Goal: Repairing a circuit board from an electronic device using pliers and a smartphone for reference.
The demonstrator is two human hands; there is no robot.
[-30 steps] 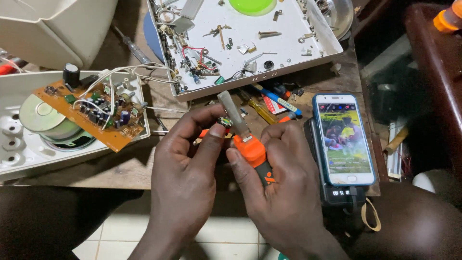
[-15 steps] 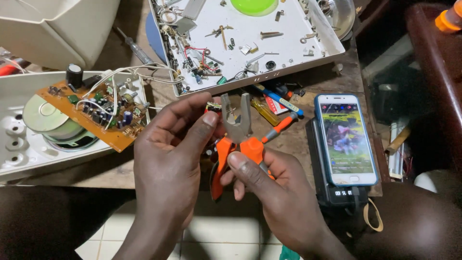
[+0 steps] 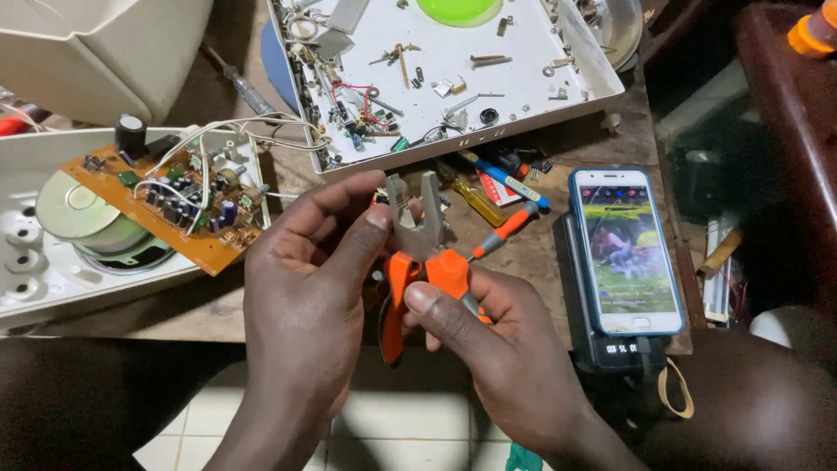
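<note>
Holding the orange-handled pliers (image 3: 418,262) between both hands above the table edge (image 3: 174,305), your left hand (image 3: 305,296) pinches the grey head with thumb and forefinger, while your right hand (image 3: 497,349) curls closed around one handle, its thumb pressing on top; the metal jaws stand apart, pointing up toward the white tray (image 3: 523,96).

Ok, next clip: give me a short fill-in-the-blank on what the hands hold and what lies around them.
1. Both hands grip pliers whose handles are ____ in colour.
2. The metal jaws of the pliers stand ____.
3. The brown circuit board lies on the person's ____ side.
4. The smartphone lies with its screen ____.

Missing words: orange; open; left; lit
</note>
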